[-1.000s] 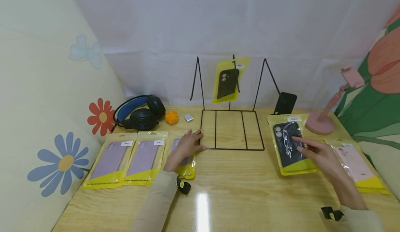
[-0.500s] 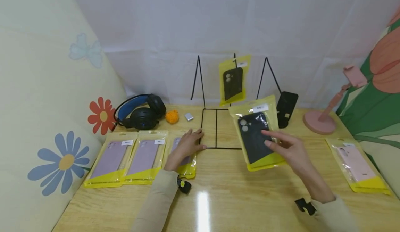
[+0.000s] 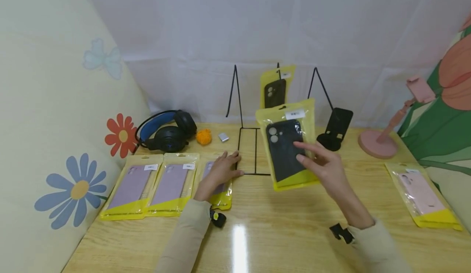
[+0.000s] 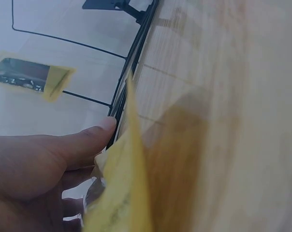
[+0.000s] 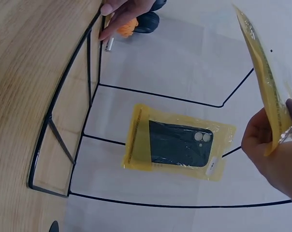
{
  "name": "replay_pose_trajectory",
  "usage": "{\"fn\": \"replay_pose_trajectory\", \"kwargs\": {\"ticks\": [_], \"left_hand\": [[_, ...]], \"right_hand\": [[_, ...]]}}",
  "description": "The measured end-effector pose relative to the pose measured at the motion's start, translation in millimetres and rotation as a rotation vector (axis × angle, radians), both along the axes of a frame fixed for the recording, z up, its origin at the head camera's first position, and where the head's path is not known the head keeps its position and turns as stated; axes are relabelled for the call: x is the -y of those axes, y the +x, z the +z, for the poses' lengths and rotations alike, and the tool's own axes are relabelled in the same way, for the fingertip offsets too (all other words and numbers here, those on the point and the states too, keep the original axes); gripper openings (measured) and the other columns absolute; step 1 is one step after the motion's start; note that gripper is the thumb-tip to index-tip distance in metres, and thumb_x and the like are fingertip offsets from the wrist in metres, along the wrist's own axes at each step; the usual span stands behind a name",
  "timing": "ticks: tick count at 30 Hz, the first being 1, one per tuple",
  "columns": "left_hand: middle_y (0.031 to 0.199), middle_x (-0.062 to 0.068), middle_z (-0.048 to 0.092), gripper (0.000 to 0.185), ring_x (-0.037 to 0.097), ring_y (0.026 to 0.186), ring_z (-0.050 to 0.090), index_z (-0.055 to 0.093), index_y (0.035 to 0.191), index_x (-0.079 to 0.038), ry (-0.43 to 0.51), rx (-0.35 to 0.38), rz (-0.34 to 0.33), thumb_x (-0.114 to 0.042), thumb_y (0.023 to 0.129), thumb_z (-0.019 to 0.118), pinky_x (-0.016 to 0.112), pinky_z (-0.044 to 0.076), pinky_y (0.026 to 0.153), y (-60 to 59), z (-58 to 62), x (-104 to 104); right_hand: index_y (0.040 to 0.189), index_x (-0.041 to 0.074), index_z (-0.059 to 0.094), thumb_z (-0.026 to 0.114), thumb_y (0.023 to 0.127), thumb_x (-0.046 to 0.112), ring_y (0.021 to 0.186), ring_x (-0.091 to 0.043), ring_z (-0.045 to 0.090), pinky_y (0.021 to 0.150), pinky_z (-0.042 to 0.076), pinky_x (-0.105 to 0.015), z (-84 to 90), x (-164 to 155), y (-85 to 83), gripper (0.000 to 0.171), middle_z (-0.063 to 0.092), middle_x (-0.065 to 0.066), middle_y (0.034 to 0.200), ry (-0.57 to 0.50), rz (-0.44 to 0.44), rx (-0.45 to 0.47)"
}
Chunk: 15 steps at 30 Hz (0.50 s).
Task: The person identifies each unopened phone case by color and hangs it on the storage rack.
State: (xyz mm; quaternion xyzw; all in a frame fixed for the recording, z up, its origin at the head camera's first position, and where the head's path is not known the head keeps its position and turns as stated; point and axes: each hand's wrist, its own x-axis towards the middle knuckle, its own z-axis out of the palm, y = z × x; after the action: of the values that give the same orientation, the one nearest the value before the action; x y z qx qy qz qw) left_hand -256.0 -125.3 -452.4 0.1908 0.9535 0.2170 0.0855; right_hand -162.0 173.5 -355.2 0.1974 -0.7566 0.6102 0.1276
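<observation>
- The right hand [image 3: 324,164] holds a yellow plastic pouch with a black phone case inside [image 3: 288,144] up off the light wooden worktop [image 3: 279,228], its grip closed on the pouch's right edge with fingers spread across the front.
- In the head view that pouch is tilted and stands in front of the black wire display rack [image 3: 254,142], just below a second yellow pouch with a black case [image 3: 274,91] that hangs on the rack.
- The right wrist view shows the held pouch only edge-on, as a thin yellow strip pinched between thumb and fingers; it shows the hanging pouch face-on against the white backdrop, camera holes and white label plain, which the head view partly hides.
- The left hand [image 3: 218,173] lies flat, fingers relaxed, on a yellow pouch holding a lilac case [image 3: 220,197], fingertips at the rack's base wire.
- The left wrist view confirms the thumb touching that wire and the pouch's crumpled yellow edge under the hand.
- Only the head view shows the rest: two more lilac-case pouches [image 3: 154,185] at the left, black and blue headphones [image 3: 165,132], a pink-case pouch [image 3: 421,195] far right, and a pink phone stand [image 3: 382,142].
</observation>
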Motion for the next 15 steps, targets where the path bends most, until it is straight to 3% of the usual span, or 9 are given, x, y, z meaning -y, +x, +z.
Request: {"fn": "replay_pose_trajectory", "kwargs": {"ticks": [4, 9, 15], "left_hand": [[0.155, 0.014, 0.029, 0.065, 0.044, 0.142, 0.014, 0.043, 0.144, -0.003, 0.0, -0.001, 0.0, -0.034, 0.092, 0.065, 0.055, 0.015, 0.115, -0.8, -0.1, 0], [0.154, 0.014, 0.029, 0.065, 0.044, 0.142, 0.015, 0.043, 0.144, -0.003, 0.003, -0.008, 0.003, -0.034, 0.091, 0.065, 0.055, 0.015, 0.114, -1.3, 0.4, 0], [0.154, 0.014, 0.029, 0.064, 0.044, 0.142, 0.015, 0.044, 0.144, -0.003, 0.0, -0.003, 0.001, -0.034, 0.091, 0.065, 0.055, 0.016, 0.114, 1.0, 0.7, -1]], "right_hand": [[0.123, 0.005, 0.066, 0.066, 0.091, 0.005, 0.057, -0.011, 0.028, 0.047, 0.033, -0.024, -2.4, 1, -4.1, 0.032, 0.061, 0.001, 0.098, 0.001, -0.014, 0.002], [0.124, 0.007, 0.066, 0.066, 0.091, 0.01, 0.052, -0.012, 0.022, 0.044, 0.027, -0.026, -6.8, 2, -11.4, 0.032, 0.06, -0.002, 0.106, -0.01, -0.044, 0.027], [0.126, 0.008, 0.065, 0.066, 0.092, 0.012, 0.052, -0.013, 0.022, 0.047, 0.027, -0.026, -14.4, 6, -28.8, 0.034, 0.041, -0.003, 0.078, -0.04, -0.057, 0.074]]}}
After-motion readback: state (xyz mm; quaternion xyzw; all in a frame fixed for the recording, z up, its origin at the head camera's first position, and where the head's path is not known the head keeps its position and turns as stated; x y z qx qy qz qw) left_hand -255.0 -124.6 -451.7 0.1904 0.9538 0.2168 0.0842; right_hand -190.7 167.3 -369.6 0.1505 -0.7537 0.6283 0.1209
